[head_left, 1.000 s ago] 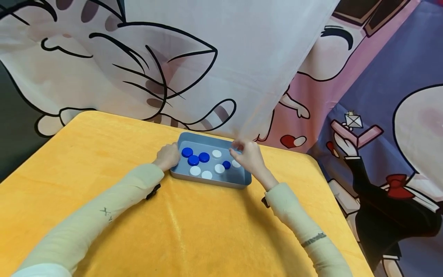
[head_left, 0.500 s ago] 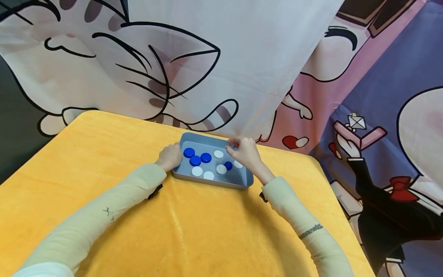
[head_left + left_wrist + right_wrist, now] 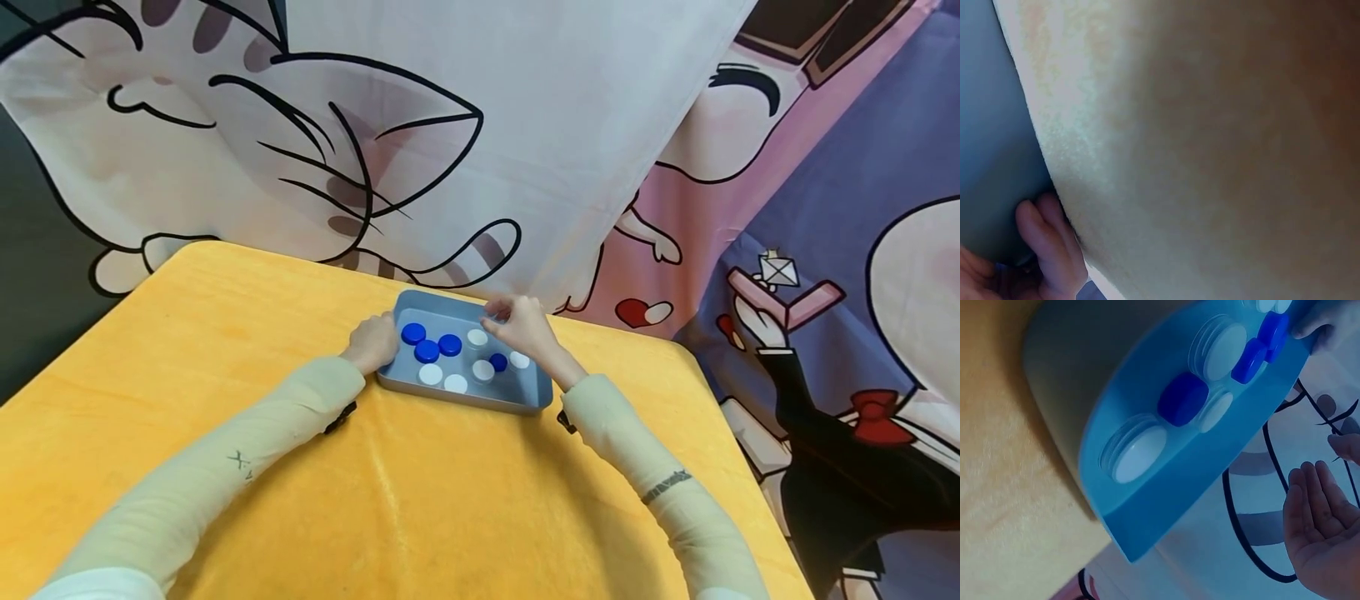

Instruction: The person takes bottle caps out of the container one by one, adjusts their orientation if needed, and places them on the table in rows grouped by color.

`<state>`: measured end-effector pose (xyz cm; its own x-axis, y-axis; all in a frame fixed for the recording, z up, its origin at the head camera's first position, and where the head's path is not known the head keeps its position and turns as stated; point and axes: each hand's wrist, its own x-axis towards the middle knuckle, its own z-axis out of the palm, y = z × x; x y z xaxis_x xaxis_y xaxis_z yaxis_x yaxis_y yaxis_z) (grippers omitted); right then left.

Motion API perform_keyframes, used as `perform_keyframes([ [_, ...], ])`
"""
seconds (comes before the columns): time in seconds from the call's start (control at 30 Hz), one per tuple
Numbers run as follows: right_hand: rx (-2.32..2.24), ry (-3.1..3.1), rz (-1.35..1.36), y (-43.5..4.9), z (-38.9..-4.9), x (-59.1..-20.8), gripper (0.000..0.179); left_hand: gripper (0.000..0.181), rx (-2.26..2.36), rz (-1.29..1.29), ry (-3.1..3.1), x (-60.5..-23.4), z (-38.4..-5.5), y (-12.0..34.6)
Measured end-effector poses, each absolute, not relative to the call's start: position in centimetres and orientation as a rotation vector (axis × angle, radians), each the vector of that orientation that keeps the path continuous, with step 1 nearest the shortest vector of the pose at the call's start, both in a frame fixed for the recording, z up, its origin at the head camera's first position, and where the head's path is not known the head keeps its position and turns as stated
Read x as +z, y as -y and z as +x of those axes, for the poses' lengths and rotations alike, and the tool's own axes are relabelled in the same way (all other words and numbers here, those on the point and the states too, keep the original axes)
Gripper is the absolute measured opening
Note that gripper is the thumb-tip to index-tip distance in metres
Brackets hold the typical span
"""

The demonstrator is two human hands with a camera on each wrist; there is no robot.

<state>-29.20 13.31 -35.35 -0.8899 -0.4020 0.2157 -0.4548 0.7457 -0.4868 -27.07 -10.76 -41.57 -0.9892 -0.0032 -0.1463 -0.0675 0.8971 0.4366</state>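
A shallow blue-grey tray (image 3: pixel 465 401) lies near the far side of the table. Curled over its left wall are the fingers of my left hand (image 3: pixel 371 343), which grips it there; in the left wrist view a few of those fingers (image 3: pixel 1054 247) show beside the tray. Inside lie several round plastic caps, some blue (image 3: pixel 427 352) and some white (image 3: pixel 455 383). My right hand (image 3: pixel 528 329) hovers above the tray's far right part. The right wrist view shows that hand with relaxed fingers, thumb apart, holding nothing. A darker blue cap (image 3: pixel 1183 399) lies among white caps (image 3: pixel 1141 453).
A yellow cloth (image 3: pixel 450 500) covers the table under the tray. Behind the table hangs a printed curtain (image 3: pixel 570 125) with cartoon figures, close to the tray's far wall. A second printed sheet (image 3: pixel 825 183) hangs at the right.
My right hand has shifted a little to the left above the tray. The left hand stays on the tray's left wall, and the caps keep their places.
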Motion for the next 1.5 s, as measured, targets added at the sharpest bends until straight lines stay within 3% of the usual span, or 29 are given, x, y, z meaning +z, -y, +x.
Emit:
perform_keyframes([
  [1.5, 1.298, 2.955, 0.488, -14.4, -33.1, -38.6, 0.036, 0.036, 0.699, -0.041, -2.922, -41.6, -26.8, 10.7],
])
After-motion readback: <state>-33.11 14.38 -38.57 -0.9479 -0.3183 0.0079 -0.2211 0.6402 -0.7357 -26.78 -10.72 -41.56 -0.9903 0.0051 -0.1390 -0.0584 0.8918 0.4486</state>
